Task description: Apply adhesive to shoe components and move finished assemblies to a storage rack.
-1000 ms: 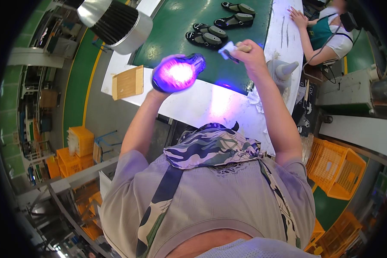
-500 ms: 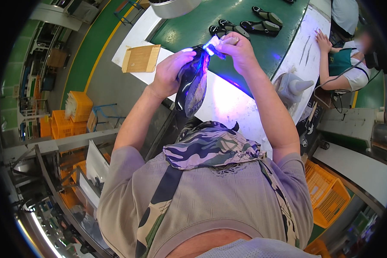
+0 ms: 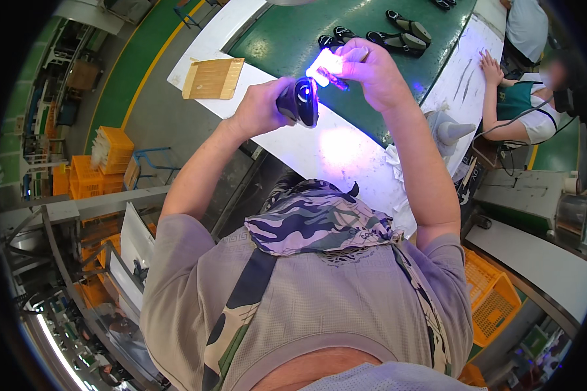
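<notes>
Bright, even workshop light with one violet-blue hot spot.
Blown out to white at the lamp (image 3: 321,68), spilling a purple glow onto the white bench (image 3: 336,150) below. Soft shadows only. Strong fisheye bending near the rim, black vignette at the corners, blurred face at upper right.

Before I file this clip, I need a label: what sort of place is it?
Probably a shoe factory line: dark soles lie on a green conveyor, orange crates are stacked beside it, and a co-worker sits further along.
</notes>
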`<move>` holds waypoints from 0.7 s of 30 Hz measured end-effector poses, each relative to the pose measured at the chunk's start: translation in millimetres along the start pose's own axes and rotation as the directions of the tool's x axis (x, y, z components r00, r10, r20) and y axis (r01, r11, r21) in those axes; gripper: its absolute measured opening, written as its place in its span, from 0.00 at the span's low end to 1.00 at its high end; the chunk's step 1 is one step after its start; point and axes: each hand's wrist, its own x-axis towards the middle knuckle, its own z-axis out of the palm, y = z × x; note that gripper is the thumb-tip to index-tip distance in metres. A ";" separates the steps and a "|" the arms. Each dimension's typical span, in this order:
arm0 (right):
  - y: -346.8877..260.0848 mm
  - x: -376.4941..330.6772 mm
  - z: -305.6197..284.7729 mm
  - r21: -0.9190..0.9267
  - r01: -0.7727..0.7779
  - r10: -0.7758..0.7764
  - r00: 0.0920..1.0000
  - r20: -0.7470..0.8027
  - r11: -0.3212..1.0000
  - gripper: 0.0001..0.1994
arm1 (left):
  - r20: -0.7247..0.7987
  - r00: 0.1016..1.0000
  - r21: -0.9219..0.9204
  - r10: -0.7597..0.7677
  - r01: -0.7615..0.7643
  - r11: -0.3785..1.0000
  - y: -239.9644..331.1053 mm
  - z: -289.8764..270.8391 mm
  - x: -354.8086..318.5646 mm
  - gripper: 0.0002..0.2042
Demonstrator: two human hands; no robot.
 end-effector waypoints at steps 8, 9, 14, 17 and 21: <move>-20.1 12.8 2.2 -0.129 0.163 -0.158 0.986 0.049 0.978 0.11 | 0.352 0.936 -0.301 -0.005 0.119 0.946 -14.1 -2.9 -2.5 0.35; -19.2 14.3 1.4 -0.129 0.160 -0.154 0.987 0.053 0.979 0.11 | 0.349 0.937 -0.302 -0.009 0.121 0.945 -16.3 -1.1 -4.2 0.35; -1.7 22.0 -7.0 -0.228 0.213 -0.184 0.973 0.140 0.950 0.10 | 0.466 0.882 -0.615 -0.072 0.381 0.690 -16.2 4.0 -8.6 0.32; 9.2 20.3 -1.0 -0.271 0.315 -0.274 0.945 0.178 0.910 0.10 | 0.452 0.886 -0.714 -0.101 0.427 0.555 -21.4 11.5 -13.2 0.30; 23.6 11.3 3.0 -0.302 0.317 -0.267 0.943 0.197 0.899 0.10 | 0.476 0.871 -0.802 -0.119 0.486 0.347 -31.1 23.7 -19.1 0.28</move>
